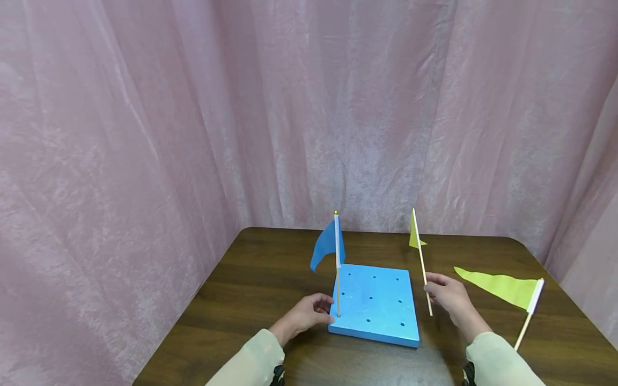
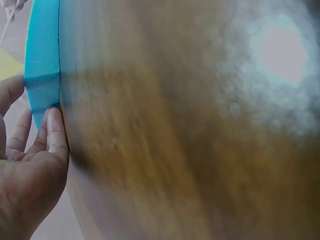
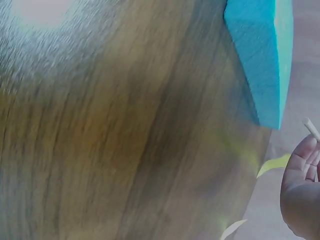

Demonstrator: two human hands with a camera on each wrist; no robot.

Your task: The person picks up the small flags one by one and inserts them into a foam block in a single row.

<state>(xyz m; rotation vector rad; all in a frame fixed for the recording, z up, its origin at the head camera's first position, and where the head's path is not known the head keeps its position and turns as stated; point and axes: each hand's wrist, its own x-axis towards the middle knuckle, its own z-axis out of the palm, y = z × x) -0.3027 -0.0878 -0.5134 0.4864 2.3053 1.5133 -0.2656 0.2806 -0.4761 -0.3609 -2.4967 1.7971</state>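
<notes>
A blue board [image 1: 381, 289] with several holes lies on the table, and a blue flag [image 1: 326, 244] stands upright in its front left hole. My left hand [image 1: 309, 312] rests against the board's left edge, thumb near the front corner. In the left wrist view the fingertips [image 2: 54, 117] touch the board's side [image 2: 42, 55]. My right hand [image 1: 450, 296] pinches the stick of a small yellow-green flag [image 1: 414, 231] low down, right of the board. That stick tilts slightly, and its bare lower end [image 3: 311, 127] points down below the fingers.
Another yellow-green flag [image 1: 507, 287], long and triangular on a wooden stick, is to the right of my right hand. The brown wooden table [image 1: 232, 316] ends at a pink curtain [image 1: 309, 118] behind and on both sides.
</notes>
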